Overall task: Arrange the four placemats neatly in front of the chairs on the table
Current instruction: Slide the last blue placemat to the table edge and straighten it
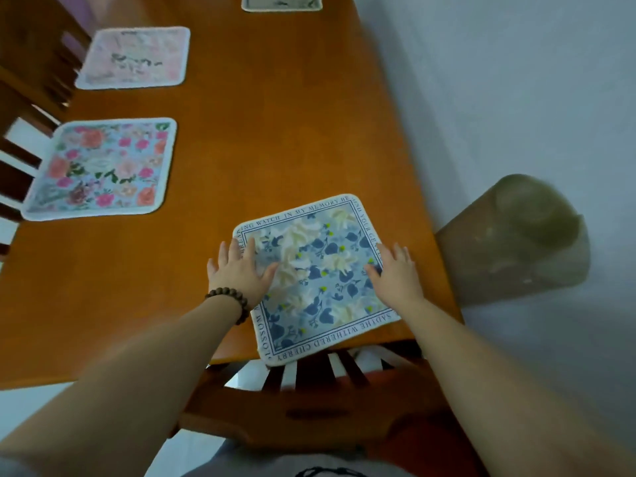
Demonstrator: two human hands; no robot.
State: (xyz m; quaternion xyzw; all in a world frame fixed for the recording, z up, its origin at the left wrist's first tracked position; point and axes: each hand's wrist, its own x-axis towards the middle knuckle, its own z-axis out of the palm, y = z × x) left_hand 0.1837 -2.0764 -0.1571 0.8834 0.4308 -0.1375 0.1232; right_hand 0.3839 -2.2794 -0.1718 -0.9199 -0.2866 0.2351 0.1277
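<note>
The wooden counter (275, 139) fills most of the view, and its far end and left side run out of the picture. A chair (309, 404) stands at the near edge, only its top rail and slats showing between the person's forearms; more chairs (31, 98) along the left side are blurred and cut off by the edge of the view. To the right, beside the counter, stands a brownish container (516, 242) with a greenish top, too blurred to tell what it is or what it holds.

The blue placemat (316, 277), with white flowers and a border of lettering, lies skewed at the near edge, one corner hanging just over the counter's rim above the chair. The bright floral placemat (99, 170) lies flat near the left edge, and the pale pink placemat (134, 58) lies beyond it, its pattern washed out. A fourth placemat (282, 2) at the far end is cut off, so only its near strip shows.

The left hand (237, 270) rests flat on the blue placemat's left border, fingers straight and slightly spread, gripping nothing. The right hand (395, 275) presses flat on its right side likewise. A beaded bracelet (230, 301) circles the left wrist.
</note>
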